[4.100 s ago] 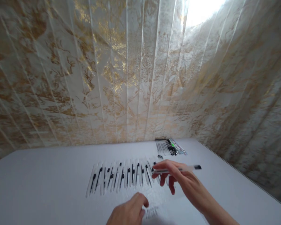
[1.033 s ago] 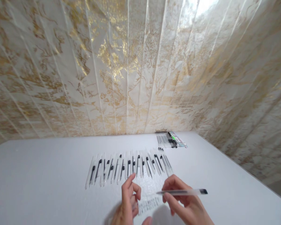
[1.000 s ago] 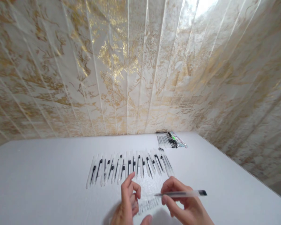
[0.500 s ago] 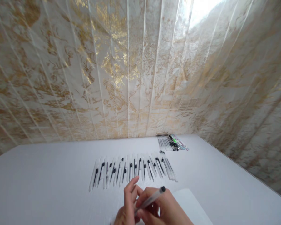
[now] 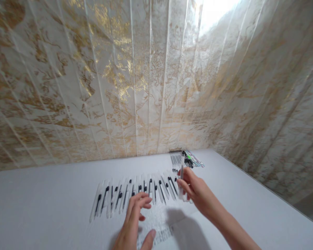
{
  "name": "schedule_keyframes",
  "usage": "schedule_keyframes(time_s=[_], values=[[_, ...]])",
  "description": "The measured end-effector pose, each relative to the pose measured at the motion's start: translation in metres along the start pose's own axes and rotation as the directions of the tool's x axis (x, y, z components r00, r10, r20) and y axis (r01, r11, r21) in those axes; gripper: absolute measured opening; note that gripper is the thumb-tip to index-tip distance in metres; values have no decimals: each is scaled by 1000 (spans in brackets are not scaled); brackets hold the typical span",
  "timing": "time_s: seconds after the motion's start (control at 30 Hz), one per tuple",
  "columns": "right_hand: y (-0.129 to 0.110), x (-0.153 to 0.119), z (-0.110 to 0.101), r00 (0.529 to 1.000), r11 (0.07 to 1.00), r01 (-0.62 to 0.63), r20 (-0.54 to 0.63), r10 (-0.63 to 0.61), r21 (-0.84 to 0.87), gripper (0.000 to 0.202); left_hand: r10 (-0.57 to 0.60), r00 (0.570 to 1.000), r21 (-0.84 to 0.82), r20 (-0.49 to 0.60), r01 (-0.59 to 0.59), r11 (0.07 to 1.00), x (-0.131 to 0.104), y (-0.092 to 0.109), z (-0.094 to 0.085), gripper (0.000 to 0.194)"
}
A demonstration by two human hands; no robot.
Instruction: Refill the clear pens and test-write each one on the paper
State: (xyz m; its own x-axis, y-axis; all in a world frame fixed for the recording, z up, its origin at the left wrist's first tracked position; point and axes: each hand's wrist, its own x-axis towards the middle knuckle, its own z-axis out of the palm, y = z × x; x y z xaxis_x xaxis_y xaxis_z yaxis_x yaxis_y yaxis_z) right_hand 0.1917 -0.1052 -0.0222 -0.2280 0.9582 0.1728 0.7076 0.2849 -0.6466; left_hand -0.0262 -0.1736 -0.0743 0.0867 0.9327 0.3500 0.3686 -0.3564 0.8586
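My right hand (image 5: pixel 194 189) pinches a clear pen with a dark tip (image 5: pixel 182 173), holding it nearly upright at the right end of a long row of pen parts. My left hand (image 5: pixel 134 220) hovers with its fingers apart and holds nothing, just in front of the row. That row consists of several clear barrels (image 5: pixel 95 203), black-ended refills (image 5: pixel 97 205) and caps lying side by side on the white table (image 5: pixel 41 208). Below the hands lies a white sheet with dark writing (image 5: pixel 163 234), partly covered by my left hand and a shadow.
Behind the row, at the back right, several pens (image 5: pixel 175 159) lie side by side with dark markers, one with a green band (image 5: pixel 189 157). A few small black caps (image 5: pixel 174 170) sit in front of them. A gold-patterned sheet (image 5: pixel 120 86) rises along the table's back edge.
My hands have come apart. The right hand has carried the pen forward and right, turning it upright, while the left has opened. Writing on the sheet is now visible.
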Motion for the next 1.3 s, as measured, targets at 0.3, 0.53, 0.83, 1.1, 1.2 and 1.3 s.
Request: schedule_keyframes(time_s=[0.3, 0.53, 0.83, 1.1, 1.2, 1.3], values=[[62, 16, -4, 967, 781, -197, 15, 256, -592, 22, 23, 975, 407, -220, 70, 911, 60, -47, -94, 34], [69, 24, 11, 965, 761, -210, -5, 262, -615, 24, -144, 976, 579, -161, 212, 787, 68, -113, -149, 39], [66, 18, -3, 981, 811, -171, -20, 193, -560, 33, -395, 917, 749, -56, 300, 590, 61, -89, -146, 39], [44, 17, -32, 996, 927, -75, -76, 51, -366, 37, -448, 892, 841, -68, 292, 455, 68, -66, -127, 35], [30, 15, -41, 996, 941, -31, -85, 3, -336, 40, -463, 882, 867, -87, 295, 401, 73, -57, -122, 31], [13, 13, -51, 992, 951, 13, -114, -50, -310, 39, -475, 873, 888, -107, 300, 350, 74, -50, -120, 30]])
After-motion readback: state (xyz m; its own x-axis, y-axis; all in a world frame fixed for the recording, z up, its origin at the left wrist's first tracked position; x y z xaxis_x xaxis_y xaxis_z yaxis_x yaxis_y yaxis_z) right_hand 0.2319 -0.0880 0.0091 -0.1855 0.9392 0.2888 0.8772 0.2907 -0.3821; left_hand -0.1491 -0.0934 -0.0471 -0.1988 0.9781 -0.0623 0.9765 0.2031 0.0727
